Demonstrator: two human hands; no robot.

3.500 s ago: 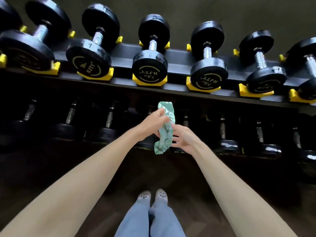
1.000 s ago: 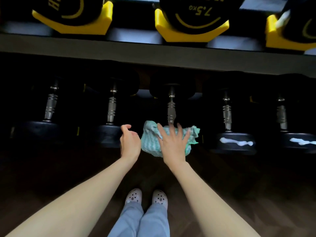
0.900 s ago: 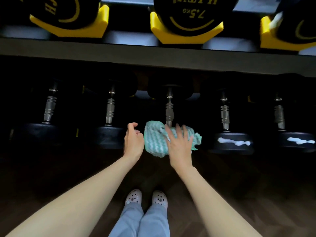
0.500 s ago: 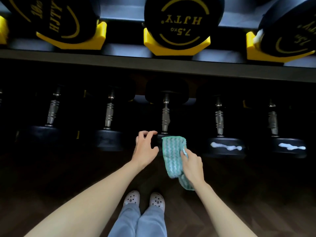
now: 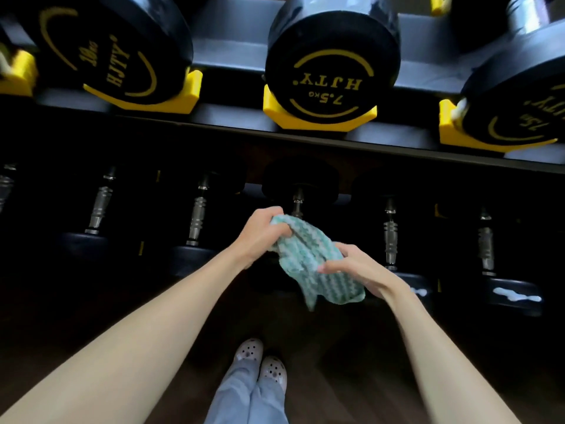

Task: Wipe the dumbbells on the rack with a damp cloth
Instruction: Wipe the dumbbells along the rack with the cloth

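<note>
Both hands are holding the green-and-white cloth in the air in front of the lower tier of the rack. The left hand is gripping the cloth's upper end, fingers curled around a bunched fold. The right hand is pinching the lower right part between thumb and fingers, and a loose corner is hanging below it. Just behind the left hand's knuckles, the steel handle of the lower dumbbell is showing; whether the cloth is touching it cannot be told. Neighbouring handles on either side are standing well apart, with dark gaps between them. The front edge of the rack's upper tier is running above the hands, well apart from them. On that tier the 7.5 kg dumbbell is sitting in a yellow cradle, with the 10 kg dumbbell to its left. Below the hands, dark floor is stretching toward the person's pale shoes.
</note>
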